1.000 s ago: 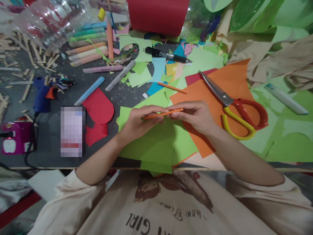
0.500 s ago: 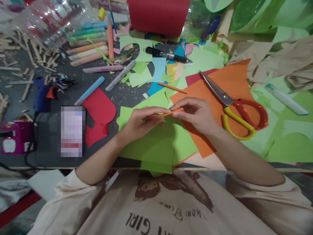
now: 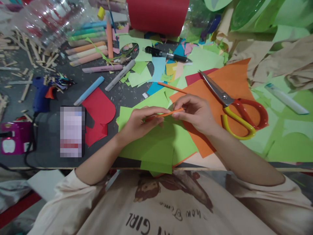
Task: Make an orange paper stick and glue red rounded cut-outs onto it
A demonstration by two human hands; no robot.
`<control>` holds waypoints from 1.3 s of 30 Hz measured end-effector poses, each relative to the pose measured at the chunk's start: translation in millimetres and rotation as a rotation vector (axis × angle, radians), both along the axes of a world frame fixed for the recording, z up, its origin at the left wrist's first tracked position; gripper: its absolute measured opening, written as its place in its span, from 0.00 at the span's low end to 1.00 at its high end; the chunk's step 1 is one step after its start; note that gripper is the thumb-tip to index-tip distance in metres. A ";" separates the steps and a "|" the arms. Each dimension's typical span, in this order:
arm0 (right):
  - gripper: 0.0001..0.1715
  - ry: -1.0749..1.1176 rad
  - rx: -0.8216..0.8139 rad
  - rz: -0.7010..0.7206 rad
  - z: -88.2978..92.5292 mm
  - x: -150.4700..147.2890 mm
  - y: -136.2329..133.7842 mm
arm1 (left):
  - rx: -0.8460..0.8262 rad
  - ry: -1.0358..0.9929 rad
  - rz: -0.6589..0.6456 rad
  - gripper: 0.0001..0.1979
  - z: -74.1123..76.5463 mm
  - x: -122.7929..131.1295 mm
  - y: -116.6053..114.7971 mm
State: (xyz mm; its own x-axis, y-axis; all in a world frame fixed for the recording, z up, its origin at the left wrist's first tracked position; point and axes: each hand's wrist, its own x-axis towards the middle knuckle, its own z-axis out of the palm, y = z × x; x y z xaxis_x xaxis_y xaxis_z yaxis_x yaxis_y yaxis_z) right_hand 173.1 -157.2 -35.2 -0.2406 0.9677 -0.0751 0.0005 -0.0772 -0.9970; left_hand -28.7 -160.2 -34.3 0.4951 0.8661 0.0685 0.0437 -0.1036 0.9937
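Note:
Both hands pinch a thin orange paper strip (image 3: 166, 114) above a sheet of green paper (image 3: 146, 147). My left hand (image 3: 140, 122) is closed on its left part, thumb below and fingers above. At the strip's right end, my right hand (image 3: 194, 112) grips it between thumb and fingertips. A second narrow orange strip (image 3: 172, 87) lies just beyond my right hand. Under and beside that hand is a large orange paper sheet (image 3: 234, 81). Scissors (image 3: 226, 99) with one red and one yellow handle rest on that sheet, blades partly apart.
To the left lie a phone (image 3: 70, 132) with a blurred screen, red paper pieces (image 3: 101, 106), and a blue glue gun (image 3: 41, 94). Several markers (image 3: 88, 54), a black pen (image 3: 168, 54) and paper scraps lie farther back. A red cylinder (image 3: 157, 16) stands at the back.
My right hand's index finger has lifted and bent slightly at the strip's right end. My left hand and the strip have hardly moved.

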 end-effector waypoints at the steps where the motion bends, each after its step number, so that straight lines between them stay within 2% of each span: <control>1: 0.20 -0.008 0.005 0.001 -0.1 0.2 0.0 | -0.002 0.000 -0.001 0.10 0.0 0.3 0.0; 10: 0.14 -0.032 0.135 -0.043 0.0 0.8 -1.9 | 0.004 0.017 0.007 0.11 0.5 -0.1 -0.1; 16: 0.16 -0.009 0.260 -0.072 -6.7 -0.8 -0.4 | 0.024 0.032 0.008 0.12 1.0 0.6 1.2; 21: 0.21 0.130 0.180 -0.126 -6.6 2.0 3.1 | 0.109 0.126 0.077 0.12 2.4 -0.9 2.0; 24: 0.18 0.208 0.123 -0.151 -2.8 4.4 4.7 | 0.139 0.177 0.123 0.13 3.2 -1.3 1.8; 26: 0.15 0.198 0.088 -0.168 -0.8 4.8 5.2 | 0.120 0.188 0.129 0.14 3.5 -1.2 1.5; 30: 0.16 0.134 0.035 -0.233 -0.6 3.1 6.2 | 0.109 0.209 0.147 0.16 2.6 -1.5 1.4; 35: 0.19 0.184 0.074 -0.234 -1.8 0.8 5.5 | 0.250 0.261 0.134 0.15 -0.8 -2.4 2.0; 39: 0.25 0.049 0.150 -0.249 -2.1 2.1 2.3 | 0.271 0.265 0.116 0.15 -1.9 -1.4 1.0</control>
